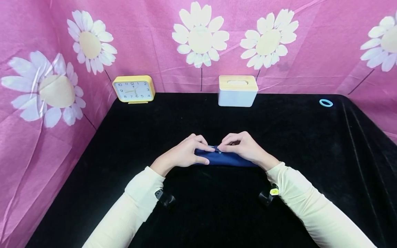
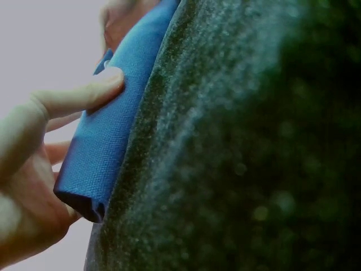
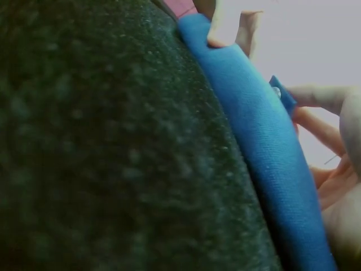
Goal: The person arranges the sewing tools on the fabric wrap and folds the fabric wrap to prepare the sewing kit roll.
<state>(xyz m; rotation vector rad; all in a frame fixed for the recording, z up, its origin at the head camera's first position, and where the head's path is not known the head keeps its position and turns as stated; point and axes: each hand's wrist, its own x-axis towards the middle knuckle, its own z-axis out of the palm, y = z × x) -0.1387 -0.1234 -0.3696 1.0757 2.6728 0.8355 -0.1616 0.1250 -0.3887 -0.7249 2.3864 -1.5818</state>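
Note:
A long blue fabric roll point(image 1: 232, 159) lies crosswise on the black cloth, in front of the person. My left hand point(image 1: 187, 151) grips its left part, with the thumb on the near side and the fingers over the far side. In the left wrist view the open end of the roll point(image 2: 104, 147) shows layered, folded edges. Near the roll's middle, my right hand point(image 1: 243, 146) pinches a small blue tab point(image 3: 286, 99) between thumb and index finger. A shiny round snap point(image 3: 276, 91) sits on that tab, which stands up from the roll.
Black cloth point(image 1: 198, 213) covers the table. Along its back edge stand a yellow clock point(image 1: 133, 89) and a white tissue box point(image 1: 237, 93) with a wooden lid. A light blue ring point(image 1: 326, 103) lies at the back right. Pink flowered fabric point(image 1: 161, 44) hangs behind.

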